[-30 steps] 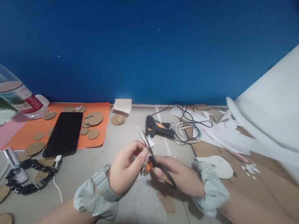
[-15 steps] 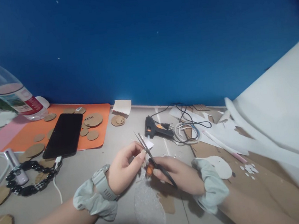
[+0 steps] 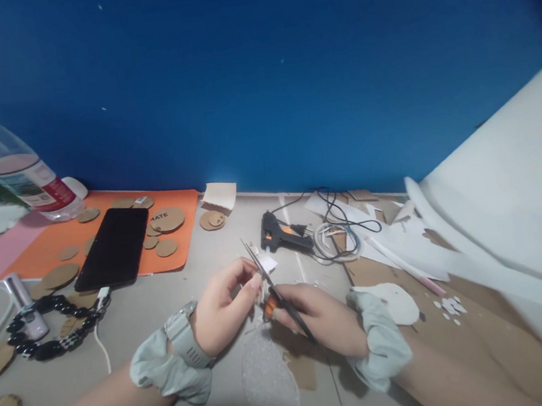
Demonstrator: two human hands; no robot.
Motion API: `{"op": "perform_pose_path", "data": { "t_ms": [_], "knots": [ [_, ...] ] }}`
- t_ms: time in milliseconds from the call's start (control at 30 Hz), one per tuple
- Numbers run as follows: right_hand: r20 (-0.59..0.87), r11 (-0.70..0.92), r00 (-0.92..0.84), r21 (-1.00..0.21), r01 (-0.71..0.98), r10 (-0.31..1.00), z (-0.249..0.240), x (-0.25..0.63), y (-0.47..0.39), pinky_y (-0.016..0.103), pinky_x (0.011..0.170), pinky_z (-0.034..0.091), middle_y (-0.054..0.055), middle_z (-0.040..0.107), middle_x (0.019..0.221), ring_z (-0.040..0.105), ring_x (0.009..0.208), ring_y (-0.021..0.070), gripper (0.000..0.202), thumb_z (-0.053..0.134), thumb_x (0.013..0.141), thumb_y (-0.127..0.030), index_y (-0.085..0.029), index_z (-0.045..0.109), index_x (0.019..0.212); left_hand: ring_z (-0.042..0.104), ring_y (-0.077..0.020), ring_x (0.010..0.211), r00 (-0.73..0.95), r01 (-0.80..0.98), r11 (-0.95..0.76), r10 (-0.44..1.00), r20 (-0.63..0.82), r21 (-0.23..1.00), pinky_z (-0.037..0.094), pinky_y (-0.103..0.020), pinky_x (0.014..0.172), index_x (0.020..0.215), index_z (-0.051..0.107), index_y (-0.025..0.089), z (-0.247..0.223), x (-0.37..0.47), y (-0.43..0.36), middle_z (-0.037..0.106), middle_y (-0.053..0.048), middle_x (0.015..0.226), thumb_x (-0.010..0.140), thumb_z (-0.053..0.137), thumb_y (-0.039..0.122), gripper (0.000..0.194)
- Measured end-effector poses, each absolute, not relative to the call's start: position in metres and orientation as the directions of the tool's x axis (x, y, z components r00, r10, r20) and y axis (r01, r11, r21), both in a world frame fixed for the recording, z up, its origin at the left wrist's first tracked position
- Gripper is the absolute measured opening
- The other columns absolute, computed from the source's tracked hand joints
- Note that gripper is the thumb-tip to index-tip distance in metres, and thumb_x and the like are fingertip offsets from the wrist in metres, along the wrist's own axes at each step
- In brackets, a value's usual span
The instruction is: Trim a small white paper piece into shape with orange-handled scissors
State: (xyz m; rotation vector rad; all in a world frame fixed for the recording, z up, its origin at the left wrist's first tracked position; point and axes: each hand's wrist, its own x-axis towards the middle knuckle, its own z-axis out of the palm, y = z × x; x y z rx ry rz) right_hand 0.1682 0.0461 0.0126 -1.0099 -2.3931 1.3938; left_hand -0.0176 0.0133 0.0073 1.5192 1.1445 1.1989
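Note:
My right hand (image 3: 318,317) is wrapped around a pair of dark scissors (image 3: 272,285), whose blades point up and to the left and look closed together. An orange part (image 3: 270,306) shows beside its fingers; I cannot tell what it belongs to. Thumb and fingers of my left hand (image 3: 228,304) are pinched right by the blades, and whatever they hold is too small to name. A small white paper piece (image 3: 268,263) shows just behind the blades. Below both hands lies a whitish, speckled, rounded sheet (image 3: 269,381), partly over a cardboard piece (image 3: 302,369).
A black glue gun (image 3: 284,235) lies beyond my hands, its cable coiled to the right. Left are a phone (image 3: 114,248) on orange paper (image 3: 175,259), cardboard discs (image 3: 167,220), a beaded bracelet (image 3: 49,349) and a bottle (image 3: 31,183). White scraps (image 3: 450,307) lie right.
The scissor blades, slightly apart before, have come together. My right hand's fingers have closed up on the handles; my left hand has barely moved.

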Motion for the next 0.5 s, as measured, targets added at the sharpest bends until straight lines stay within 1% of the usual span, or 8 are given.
{"op": "perform_pose_path", "data": {
  "t_ms": [167,400,500],
  "knots": [
    [-0.149,0.305,-0.733,-0.841,0.447,0.664,0.0157,0.1657,0.0432,0.024,0.061,0.037,-0.002,0.053,0.071,0.047,0.065,0.0121,0.029,0.045,0.092,-0.042,-0.018,0.048,0.077,0.051,-0.0132,0.069,0.102,0.177,-0.209,0.976,0.194,0.962,0.042,-0.026,0.068,0.079,0.052,0.017,0.0071,-0.0168,0.0133,0.055,0.0,0.074,0.093,0.043,0.022,0.017],
    [-0.168,0.311,-0.702,-0.808,0.501,0.692,0.019,0.1634,0.042,0.024,0.058,0.037,-0.002,0.054,0.07,0.046,0.062,0.0119,0.031,0.045,0.092,-0.043,-0.017,0.05,0.076,0.051,-0.0132,0.068,0.09,0.167,-0.197,0.979,0.184,0.966,0.042,-0.025,0.067,0.081,0.053,0.017,0.0071,-0.0163,0.0136,0.055,0.0,0.073,0.092,0.043,0.021,0.016],
    [-0.157,0.321,-0.705,-0.808,0.494,0.691,0.0192,0.1634,0.0423,0.024,0.057,0.037,-0.002,0.054,0.069,0.046,0.061,0.0118,0.031,0.045,0.092,-0.043,-0.017,0.05,0.075,0.052,-0.0133,0.068,0.092,0.159,-0.198,0.978,0.186,0.967,0.042,-0.025,0.067,0.081,0.053,0.017,0.0067,-0.0164,0.0134,0.056,0.0,0.073,0.092,0.043,0.023,0.016]
  ]
}}
